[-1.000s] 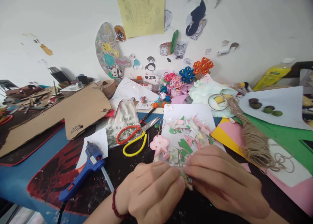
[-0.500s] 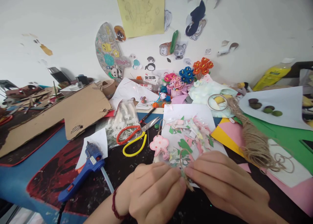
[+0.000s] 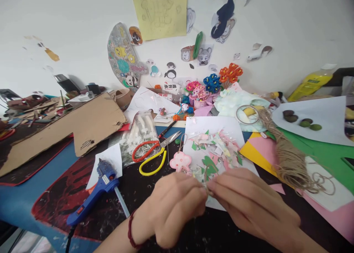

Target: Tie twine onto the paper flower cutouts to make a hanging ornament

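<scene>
My left hand (image 3: 175,205), with a dark red braided bracelet on the wrist, and my right hand (image 3: 253,203) meet fingertip to fingertip. Both pinch a short piece of twine (image 3: 205,174), whose thin loop sticks up above the fingers; its lower part is hidden. Beneath and beyond them is a white paper sheet (image 3: 214,125) strewn with pink, green and white paper scraps (image 3: 210,164). Just past my left hand lies a pink cloud-shaped ornament (image 3: 180,161) with a twine loop at its top.
Scissors (image 3: 152,165) with red and yellow handles and a blue hot glue gun (image 3: 94,197) lie to the left. Cut cardboard (image 3: 99,124) is behind them. A twine bundle (image 3: 293,164) rests on coloured paper at right. Pipe-cleaner flowers (image 3: 211,84) stand at the back.
My left hand has tilted and drawn its fingers up a little, while the right has stayed nearly in place. The frayed twine end that hung below the fingers is now out of sight.
</scene>
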The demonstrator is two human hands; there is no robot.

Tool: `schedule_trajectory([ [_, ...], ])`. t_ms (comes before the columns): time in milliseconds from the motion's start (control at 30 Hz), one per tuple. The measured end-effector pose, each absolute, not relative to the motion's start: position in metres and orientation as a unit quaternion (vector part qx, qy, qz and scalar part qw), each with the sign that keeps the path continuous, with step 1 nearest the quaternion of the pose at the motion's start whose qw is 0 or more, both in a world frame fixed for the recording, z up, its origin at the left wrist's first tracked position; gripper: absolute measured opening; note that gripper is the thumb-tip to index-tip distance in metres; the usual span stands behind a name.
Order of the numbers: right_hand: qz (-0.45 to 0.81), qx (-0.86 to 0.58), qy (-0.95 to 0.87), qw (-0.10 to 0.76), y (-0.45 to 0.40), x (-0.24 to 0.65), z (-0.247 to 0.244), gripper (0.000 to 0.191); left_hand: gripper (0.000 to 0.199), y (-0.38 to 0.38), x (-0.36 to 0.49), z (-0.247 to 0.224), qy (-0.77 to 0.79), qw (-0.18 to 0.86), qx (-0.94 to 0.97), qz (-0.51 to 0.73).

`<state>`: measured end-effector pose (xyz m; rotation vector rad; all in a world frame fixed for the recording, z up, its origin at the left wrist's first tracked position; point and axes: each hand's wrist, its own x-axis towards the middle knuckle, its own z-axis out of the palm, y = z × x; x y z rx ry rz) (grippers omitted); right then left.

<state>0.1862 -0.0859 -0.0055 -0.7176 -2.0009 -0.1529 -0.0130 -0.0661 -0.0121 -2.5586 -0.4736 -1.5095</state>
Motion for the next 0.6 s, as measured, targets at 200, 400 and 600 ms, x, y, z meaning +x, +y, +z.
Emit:
schedule_trajectory([
  [200,0.086,-0.351,-0.761,0.538,-0.071,0.175,-0.008,0.016,0.015,-0.055,0.002,-0.012,-0.258,-0.106,-0.791,-0.544],
  [400,0.196,-0.402,-0.728,0.519,-0.071,0.177,-0.018,0.014,0.008,-0.053,0.001,-0.015,-0.286,-0.233,-0.758,-0.538],
  [600,0.227,-0.426,-0.711,0.511,-0.07,0.177,-0.015,0.012,0.005,-0.053,0.003,-0.015,-0.295,-0.278,-0.742,-0.534],
])
